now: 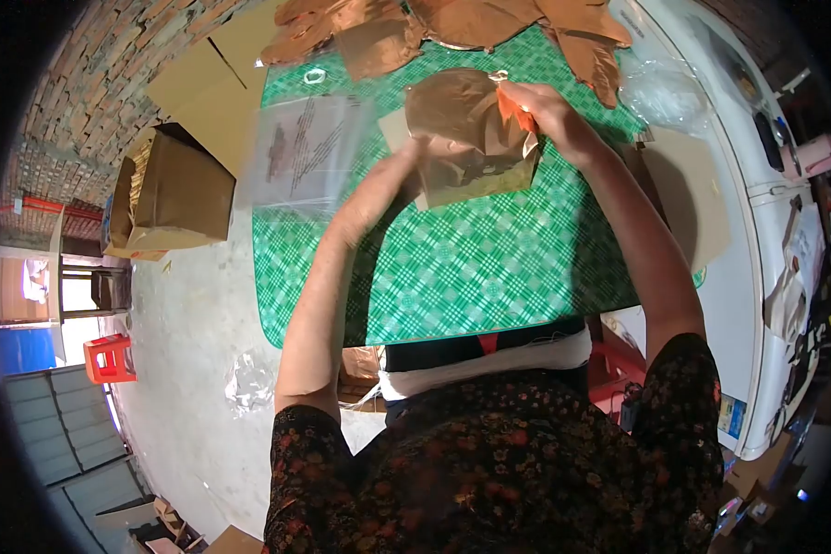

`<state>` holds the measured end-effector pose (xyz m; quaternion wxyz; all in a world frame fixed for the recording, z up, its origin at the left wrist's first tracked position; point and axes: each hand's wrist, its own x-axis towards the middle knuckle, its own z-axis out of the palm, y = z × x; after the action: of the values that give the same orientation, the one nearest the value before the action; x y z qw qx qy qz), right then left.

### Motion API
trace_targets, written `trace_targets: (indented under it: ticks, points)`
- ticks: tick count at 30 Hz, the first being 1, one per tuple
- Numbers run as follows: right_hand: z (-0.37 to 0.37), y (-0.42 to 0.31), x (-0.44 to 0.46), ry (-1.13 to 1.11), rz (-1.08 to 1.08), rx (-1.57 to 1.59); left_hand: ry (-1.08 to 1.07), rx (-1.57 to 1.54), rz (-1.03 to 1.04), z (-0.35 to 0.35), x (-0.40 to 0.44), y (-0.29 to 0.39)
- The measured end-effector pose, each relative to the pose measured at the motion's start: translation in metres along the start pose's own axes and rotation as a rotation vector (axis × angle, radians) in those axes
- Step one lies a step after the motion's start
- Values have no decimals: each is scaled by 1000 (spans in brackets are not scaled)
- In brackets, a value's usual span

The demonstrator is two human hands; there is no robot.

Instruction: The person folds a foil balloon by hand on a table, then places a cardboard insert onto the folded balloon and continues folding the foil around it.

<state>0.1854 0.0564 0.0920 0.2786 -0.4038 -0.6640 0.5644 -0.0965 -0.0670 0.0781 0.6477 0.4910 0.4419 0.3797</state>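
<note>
A shiny copper-coloured piece (pixel 462 106), which looks like a bag or folded fabric, lies over a flat tan card (pixel 402 134) on the table. At its left edge is my left hand (pixel 399 174); the fingers are smeared by motion and partly lost against the sheen, so their grip is unclear. My right hand (pixel 547 113) pinches the piece's right upper edge, where a bright orange bit (pixel 515 111) shows by the fingertips. A small pale ring-like item (pixel 499 76) sits just above those fingers.
Clear printed plastic bags (pixel 305 152) lie on the green checked tablecloth (pixel 452 277) at left. More copper-coloured pieces (pixel 379 46) are heaped along the far edge. Crumpled clear plastic (pixel 665 97) is at right. A cardboard box (pixel 180 189) and a red stool (pixel 111 358) stand on the left.
</note>
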Motion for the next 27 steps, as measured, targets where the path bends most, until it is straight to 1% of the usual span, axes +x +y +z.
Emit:
trace_targets:
  ticks: [2, 3, 5, 8, 11, 14, 17, 20, 21, 24, 27]
  points:
    - [11, 4, -1, 58, -31, 220, -34, 217, 33, -11, 8, -17]
    - [8, 12, 1, 35, -11, 176, -52, 326, 51, -15, 11, -22]
    - [-7, 31, 3, -10, 29, 86, 23, 277, 18, -8, 10, -19]
    - [-10, 19, -23, -20, 119, -54, 83, 292, 7, -5, 11, -20]
    - [-29, 44, -25, -22, -319, -593, 100, 286, 0, -6, 11, -20]
    - [-16, 53, -43, 139, -83, -51, 127, 276, -19, -12, 15, -27]
    - [-19, 76, -56, 30, -513, -646, 164, 269, -23, -15, 19, -33]
    - [4, 54, -70, 72, -516, -635, 198, 273, -68, -12, 18, -30]
    - [9, 60, -72, 117, -538, -664, 209, 277, -92, -11, 16, -27]
    - [18, 67, -81, 209, -581, -754, 244, 268, -63, -4, 10, -21]
    - [30, 62, -99, 260, -617, -845, 288, 274, -19, -4, 8, -35]
